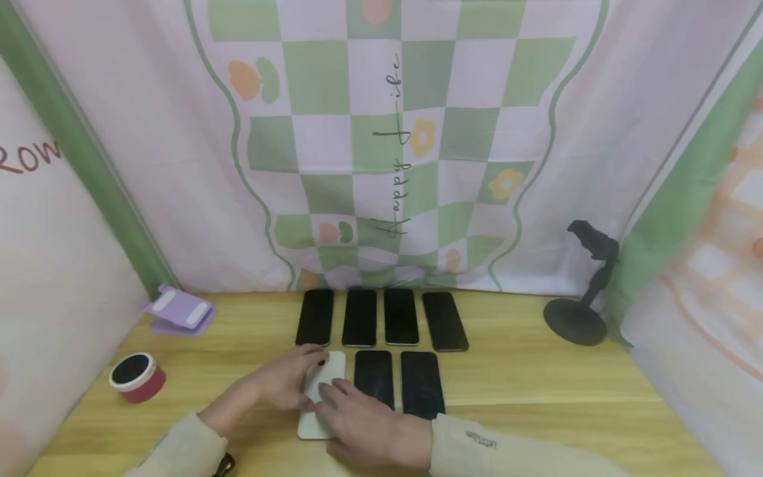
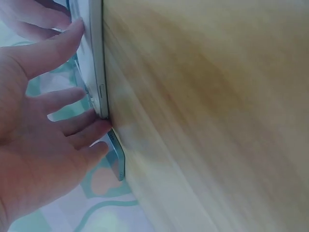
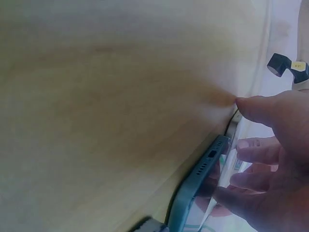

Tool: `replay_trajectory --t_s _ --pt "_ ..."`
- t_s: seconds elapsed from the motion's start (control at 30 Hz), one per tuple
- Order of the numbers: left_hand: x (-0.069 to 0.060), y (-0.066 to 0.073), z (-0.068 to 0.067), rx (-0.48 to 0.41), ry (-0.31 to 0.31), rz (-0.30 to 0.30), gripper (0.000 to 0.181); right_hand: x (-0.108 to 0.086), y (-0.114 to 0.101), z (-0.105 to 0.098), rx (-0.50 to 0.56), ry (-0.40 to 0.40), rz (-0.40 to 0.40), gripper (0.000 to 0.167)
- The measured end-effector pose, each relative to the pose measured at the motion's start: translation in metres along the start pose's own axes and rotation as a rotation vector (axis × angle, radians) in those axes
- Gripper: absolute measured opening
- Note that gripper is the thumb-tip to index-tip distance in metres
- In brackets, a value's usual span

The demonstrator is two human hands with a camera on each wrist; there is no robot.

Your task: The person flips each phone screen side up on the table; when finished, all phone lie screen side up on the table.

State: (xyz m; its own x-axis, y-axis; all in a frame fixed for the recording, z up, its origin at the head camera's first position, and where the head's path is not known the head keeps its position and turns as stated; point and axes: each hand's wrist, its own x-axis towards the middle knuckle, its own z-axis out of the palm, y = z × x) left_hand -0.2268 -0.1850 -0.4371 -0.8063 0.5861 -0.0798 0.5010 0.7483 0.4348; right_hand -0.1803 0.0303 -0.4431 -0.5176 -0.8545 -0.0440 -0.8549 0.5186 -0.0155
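Observation:
A white phone (image 1: pixel 316 427) lies on the wooden table, with a dark spot near its top end. My left hand (image 1: pixel 285 377) is at its upper left, thumb on the white face and fingertips by its far corner. In the left wrist view that hand's fingers are loosely extended against the silver edge of the phone (image 2: pixel 98 63). Over the phone's lower right part lies my right hand (image 1: pixel 363 424), its fingers spread on the surface. In the right wrist view a dark phone (image 3: pixel 195 181) is close beside the right hand (image 3: pixel 285 164).
Several dark phones (image 1: pixel 360 318) stand in a row at the back. Two more black phones (image 1: pixel 374 377) lie right of the white one. A purple folding stand (image 1: pixel 185 311) and a red-and-white tub (image 1: pixel 140 381) are at left, a black stand (image 1: pixel 577 321) at right.

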Motion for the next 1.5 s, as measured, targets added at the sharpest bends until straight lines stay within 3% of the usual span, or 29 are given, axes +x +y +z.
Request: replay_trajectory --t_s 0.17,0.3,0.4,0.5,0.67,0.8,0.9,1.2,1.33,1.5 --pt "-0.001 0.0 0.003 -0.026 0.009 -0.02 0.084 0.004 0.001 0.002 -0.012 -0.027 0.034 0.05" --pt "-0.002 -0.003 0.003 -0.057 0.023 0.006 0.084 0.006 0.001 0.003 -0.03 -0.028 0.046 0.045" --pt "-0.002 -0.008 0.002 -0.157 0.052 0.028 0.083 0.007 0.0 0.004 -0.047 -0.024 0.045 0.044" --pt "0.0 -0.012 0.001 -0.313 0.082 0.028 0.08 0.007 -0.001 0.006 -0.064 -0.027 0.04 0.045" --pt "0.006 -0.012 0.002 -0.504 0.126 -0.066 0.071 0.007 -0.003 0.009 -0.088 -0.006 0.02 0.046" --pt "0.01 -0.008 0.002 -0.594 0.185 -0.191 0.065 0.006 -0.004 0.009 -0.079 0.002 0.027 0.046" --pt "0.011 -0.004 0.001 -0.647 0.241 -0.245 0.062 0.005 -0.005 0.009 -0.036 -0.019 0.039 0.05" --pt "0.011 -0.006 0.006 -0.659 0.375 -0.348 0.059 0.007 -0.002 0.006 0.142 -0.126 0.078 0.057" --pt "0.012 -0.008 0.01 -0.665 0.369 -0.396 0.056 0.006 -0.002 0.005 0.156 -0.131 0.087 0.058" --pt "0.012 -0.011 0.011 -0.649 0.317 -0.403 0.05 0.003 -0.004 0.005 0.12 -0.098 0.081 0.058"
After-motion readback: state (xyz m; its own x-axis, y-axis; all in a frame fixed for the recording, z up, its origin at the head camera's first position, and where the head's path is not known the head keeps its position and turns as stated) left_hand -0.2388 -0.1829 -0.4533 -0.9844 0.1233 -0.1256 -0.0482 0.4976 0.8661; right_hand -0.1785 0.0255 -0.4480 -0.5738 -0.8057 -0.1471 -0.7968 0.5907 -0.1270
